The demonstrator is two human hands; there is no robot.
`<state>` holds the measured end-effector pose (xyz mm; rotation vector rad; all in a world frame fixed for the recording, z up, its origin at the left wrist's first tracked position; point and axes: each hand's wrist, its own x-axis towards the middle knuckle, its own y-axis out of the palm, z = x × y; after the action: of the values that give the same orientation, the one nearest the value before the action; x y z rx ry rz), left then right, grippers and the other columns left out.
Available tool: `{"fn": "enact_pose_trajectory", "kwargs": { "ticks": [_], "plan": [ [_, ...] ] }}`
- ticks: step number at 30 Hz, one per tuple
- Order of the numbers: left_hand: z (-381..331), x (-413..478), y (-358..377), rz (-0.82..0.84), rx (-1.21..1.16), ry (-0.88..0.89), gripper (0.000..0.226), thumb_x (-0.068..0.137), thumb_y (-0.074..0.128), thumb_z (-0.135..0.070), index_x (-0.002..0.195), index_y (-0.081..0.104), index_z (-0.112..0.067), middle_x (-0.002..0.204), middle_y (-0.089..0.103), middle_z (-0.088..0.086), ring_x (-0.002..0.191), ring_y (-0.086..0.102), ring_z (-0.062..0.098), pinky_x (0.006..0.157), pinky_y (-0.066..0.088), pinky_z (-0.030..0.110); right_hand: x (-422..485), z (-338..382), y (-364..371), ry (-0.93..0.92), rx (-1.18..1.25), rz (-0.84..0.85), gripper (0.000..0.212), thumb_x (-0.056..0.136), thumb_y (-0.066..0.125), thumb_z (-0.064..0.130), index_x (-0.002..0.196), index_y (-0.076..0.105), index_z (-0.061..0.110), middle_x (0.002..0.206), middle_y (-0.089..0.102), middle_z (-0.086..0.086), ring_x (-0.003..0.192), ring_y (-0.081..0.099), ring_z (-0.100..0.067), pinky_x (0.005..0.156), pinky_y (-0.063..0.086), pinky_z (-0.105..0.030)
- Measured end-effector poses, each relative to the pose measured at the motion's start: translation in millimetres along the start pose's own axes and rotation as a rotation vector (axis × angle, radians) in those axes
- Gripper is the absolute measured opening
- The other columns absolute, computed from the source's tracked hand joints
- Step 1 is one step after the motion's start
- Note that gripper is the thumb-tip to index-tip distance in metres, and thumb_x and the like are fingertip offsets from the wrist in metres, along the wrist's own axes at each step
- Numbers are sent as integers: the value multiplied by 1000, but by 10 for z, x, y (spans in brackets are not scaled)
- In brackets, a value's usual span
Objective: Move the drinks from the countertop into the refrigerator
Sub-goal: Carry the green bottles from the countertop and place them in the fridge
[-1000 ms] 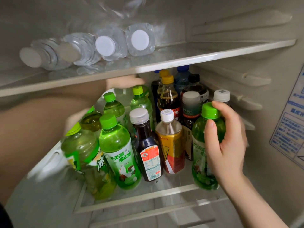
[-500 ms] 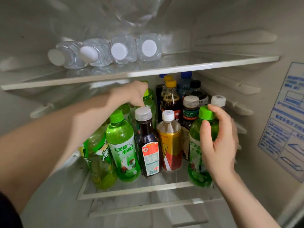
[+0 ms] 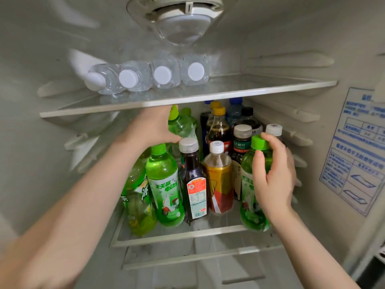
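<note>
Fingers of right hand point(image 3: 273, 180) wrap the likely heavy, slick green bottle point(image 3: 247, 190) at four o'clock; left hand point(image 3: 154, 130) clasps pale bottle point(image 3: 183, 127) at twelve.

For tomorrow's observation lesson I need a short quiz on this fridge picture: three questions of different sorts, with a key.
1. True or false: the water bottles on the upper shelf stand upright.
2. The right hand grips: A) a yellow-capped bottle; B) the front-right green bottle; C) a water bottle.
3. How many white caps on the upper shelf face the camera?
Key: 1 false, they lie on their sides; 2 B; 3 four.
</note>
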<state>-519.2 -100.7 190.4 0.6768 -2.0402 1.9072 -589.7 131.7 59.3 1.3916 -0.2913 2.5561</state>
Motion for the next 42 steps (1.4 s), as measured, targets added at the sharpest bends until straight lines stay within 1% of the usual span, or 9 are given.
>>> {"fn": "enact_pose_trajectory", "kwargs": {
  "ticks": [6,13,17,26,33,36,38,40,42],
  "plan": [
    [-11,-212,-12,-114,-155,-64,66,55,88,-37,107,53,-21,114,54,3,106,49,22,82,38,31,11,26,4,37,-41,24,35,93,40,32,127,48,26,106,50,19,100,46,1,85,40,-27],
    [-57,-204,6,-133,-152,-117,76,58,87,-38,122,52,-21,125,55,7,113,51,29,92,46,42,19,91,-23,45,-94,46,35,93,39,33,126,46,25,106,57,9,98,51,-7,81,45,-30],
    [-89,-213,8,-210,-107,-102,75,60,87,-33,124,52,-16,126,56,11,114,51,33,88,43,39,8,131,-41,47,-122,60,37,93,38,35,127,46,24,106,60,2,97,56,-15,79,50,-36],
    [-164,-327,6,-367,-120,-122,78,51,92,-28,119,57,-12,121,61,11,111,54,32,90,43,36,3,122,-75,42,-163,76,33,95,40,32,127,46,24,105,58,5,95,53,-9,77,45,-28],
    [-195,-444,118,-499,-153,-193,60,54,92,-23,105,61,-12,92,67,12,83,62,32,68,38,27,9,128,-31,34,-152,63,37,94,37,35,126,47,21,103,57,6,93,54,-10,75,46,-29],
    [-182,-558,220,-577,-238,-164,62,53,92,-22,104,59,-11,97,69,10,75,64,31,66,48,30,11,124,-27,23,-143,56,36,94,38,34,126,48,20,102,51,11,92,55,-12,75,50,-34],
    [-170,-624,312,-641,-281,-121,62,53,92,-20,103,57,-10,108,69,7,83,66,31,73,52,33,6,128,-24,22,-131,48,35,94,38,33,126,47,21,102,50,13,93,54,-11,77,51,-36],
    [-171,-677,395,-708,-293,-64,61,56,90,-21,103,54,-11,119,66,3,97,65,22,83,46,21,4,135,-11,26,-114,44,33,94,39,32,126,46,23,104,49,14,94,53,-9,78,51,-37],
    [-185,-710,442,-790,-326,14,58,60,87,-24,104,50,-13,123,62,-1,107,55,4,92,34,3,5,141,3,26,-108,39,33,94,39,31,125,46,23,104,49,15,94,51,-7,79,51,-37]
  ]
}}
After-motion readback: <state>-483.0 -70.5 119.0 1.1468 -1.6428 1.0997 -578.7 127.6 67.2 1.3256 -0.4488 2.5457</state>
